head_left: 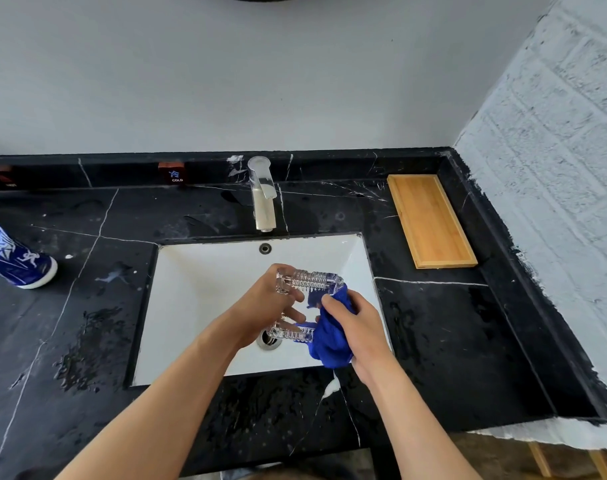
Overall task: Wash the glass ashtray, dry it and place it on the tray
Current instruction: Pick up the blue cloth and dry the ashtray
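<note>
Right hand (355,329): grips blue cloth (330,341), wiping.
Left hand (267,306): grasps glass ashtray (309,282), tilted over white sink (198,282).
Advice: rotate ashtray, dry every groove.
Wooden tray (430,220): far right on desk (451,341).

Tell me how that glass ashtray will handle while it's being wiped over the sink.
The glass ashtray looks thick-walled, so probably heavy for its size and rigid. Likely slippery if still wet; its ribbed sides may help the left hand grip. Probably fragile if dropped into the hard sink.
</note>
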